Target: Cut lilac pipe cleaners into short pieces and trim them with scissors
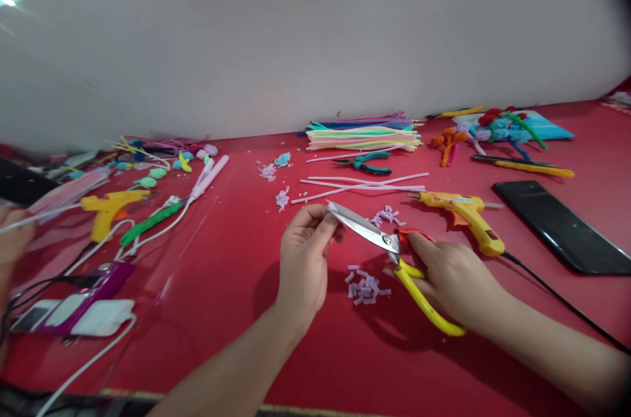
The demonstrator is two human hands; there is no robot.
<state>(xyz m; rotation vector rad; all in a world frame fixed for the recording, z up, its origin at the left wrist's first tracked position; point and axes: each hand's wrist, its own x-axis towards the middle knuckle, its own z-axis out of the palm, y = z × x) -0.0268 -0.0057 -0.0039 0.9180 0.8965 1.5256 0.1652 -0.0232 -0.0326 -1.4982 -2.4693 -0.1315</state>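
Note:
My right hand (456,282) grips a pair of scissors (424,302) with yellow and orange-red handles. The blades point left and their tips reach the fingers of my left hand (305,266). Between its thumb and forefinger my left hand pinches a short pale lilac pipe cleaner piece (331,206), mostly hidden by the fingers and blades. Under the scissors lies a heap of short cut lilac pieces (365,287). Another small pile of lilac pieces (388,215) lies just behind the blades.
Behind my hands lie loose pink pipe cleaners (365,184), pliers (367,162) and a pipe cleaner bundle (362,137). At right are a yellow glue gun (461,210) and a black phone (562,226). Another glue gun (106,210), a power strip (81,302) and another person's hand (14,239) are left.

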